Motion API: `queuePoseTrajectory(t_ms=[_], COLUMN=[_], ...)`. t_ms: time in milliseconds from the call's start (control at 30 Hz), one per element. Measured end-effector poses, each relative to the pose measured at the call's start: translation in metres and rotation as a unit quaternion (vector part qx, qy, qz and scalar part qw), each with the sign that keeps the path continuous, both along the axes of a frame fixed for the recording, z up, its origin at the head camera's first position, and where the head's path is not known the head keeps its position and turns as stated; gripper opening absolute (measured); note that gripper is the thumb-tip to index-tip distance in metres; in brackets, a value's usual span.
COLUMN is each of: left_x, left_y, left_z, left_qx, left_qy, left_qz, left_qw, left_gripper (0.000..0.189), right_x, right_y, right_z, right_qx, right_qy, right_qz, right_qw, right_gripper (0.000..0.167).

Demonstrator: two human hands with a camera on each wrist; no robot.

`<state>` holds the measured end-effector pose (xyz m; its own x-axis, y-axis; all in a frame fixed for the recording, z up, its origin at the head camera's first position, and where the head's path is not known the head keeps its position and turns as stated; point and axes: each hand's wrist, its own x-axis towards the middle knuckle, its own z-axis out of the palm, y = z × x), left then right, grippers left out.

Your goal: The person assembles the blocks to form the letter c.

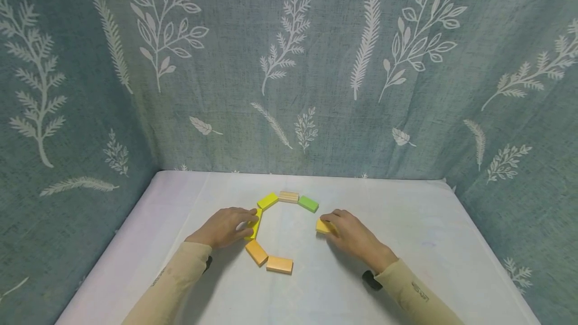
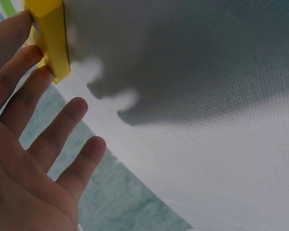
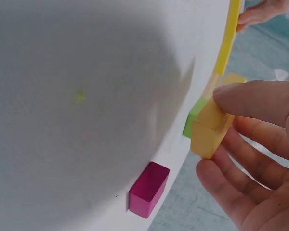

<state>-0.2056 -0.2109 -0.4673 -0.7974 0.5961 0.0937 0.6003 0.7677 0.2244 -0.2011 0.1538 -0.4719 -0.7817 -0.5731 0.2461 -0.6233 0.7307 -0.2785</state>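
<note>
In the head view, my left hand point(image 1: 228, 227) lies at the left of a ring of blocks, its fingertips touching the outer side of a yellow block point(image 2: 55, 43). Its fingers are fairly straight, the last two apart from the block. My right hand point(image 1: 356, 239) pinches a light orange block point(image 3: 214, 122) between thumb and fingers, at the ring's right side. Close beyond that block is a green block point(image 1: 308, 204). A magenta block point(image 3: 148, 190) stands on the table in the right wrist view; in the head view my right hand hides it.
From the green block the curve runs on through a striped pale wooden block point(image 1: 289, 196) and another yellow block point(image 1: 268, 201). Nearer me are two orange blocks point(image 1: 257, 253), end to end. The white-covered table point(image 1: 384, 199) meets a leaf-patterned teal curtain point(image 1: 235, 64) at the back.
</note>
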Motion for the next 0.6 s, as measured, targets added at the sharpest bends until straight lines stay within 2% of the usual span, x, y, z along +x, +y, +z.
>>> queuePoseTrajectory(t_ms=[100, 300, 500, 600], left_x=[-0.0005, -0.0008, -0.0003, -0.0005], left_y=[0.0003, -0.0005, -0.0007, -0.0011], left_z=[-0.0006, -0.0023, -0.0023, -0.0027], left_qx=[0.001, 0.0, 0.001, 0.003], left_qy=[0.002, 0.008, 0.011, 0.008], left_qz=[-0.003, -0.006, -0.002, -0.002], left_qw=[1.0, 0.9999, 0.9999, 1.0], left_gripper=[0.033, 0.034, 0.033, 0.033], right_x=[0.002, 0.0057, 0.0072, 0.0073], right_y=[0.0006, 0.0014, -0.0001, -0.0014], right_z=[0.0007, -0.0009, -0.0004, -0.001], right_qx=[-0.013, -0.032, -0.034, -0.035], right_qy=[0.018, 0.026, 0.017, 0.031], right_qz=[0.017, 0.049, 0.054, 0.064], right_qw=[0.9996, 0.998, 0.9978, 0.9969], right_gripper=[0.038, 0.04, 0.04, 0.039])
